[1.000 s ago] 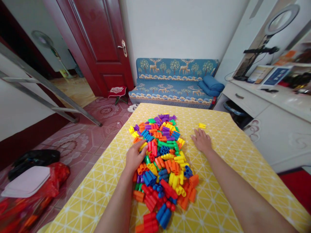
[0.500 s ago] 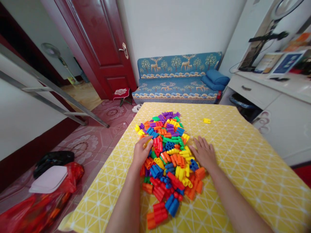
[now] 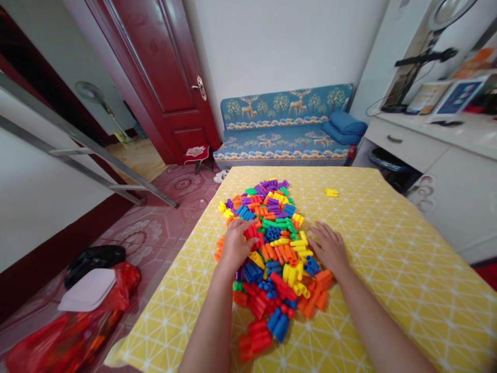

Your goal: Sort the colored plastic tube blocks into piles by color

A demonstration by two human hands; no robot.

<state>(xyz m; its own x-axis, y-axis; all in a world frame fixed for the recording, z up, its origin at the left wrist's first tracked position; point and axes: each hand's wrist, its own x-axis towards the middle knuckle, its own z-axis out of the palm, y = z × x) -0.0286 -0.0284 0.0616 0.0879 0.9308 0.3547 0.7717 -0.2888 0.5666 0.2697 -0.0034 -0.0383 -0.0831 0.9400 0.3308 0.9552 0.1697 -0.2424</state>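
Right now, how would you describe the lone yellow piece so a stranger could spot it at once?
Start at the blue sofa, then the yellow-clothed table before it. Beyond the right hand, toward the far edge, lies a small yellow piece. Unlike the multicoloured heap, it lies by itself.

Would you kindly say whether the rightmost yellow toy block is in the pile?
Out: the yellow toy block lies alone on the tablecloth.

On the table (image 3: 380,238), the left hand (image 3: 235,246) hides part of the block pile (image 3: 286,254); beyond the table's right side, the ring light (image 3: 440,25) is cropped at the top; left of the table, the red bag (image 3: 64,343) is blurred and cropped below
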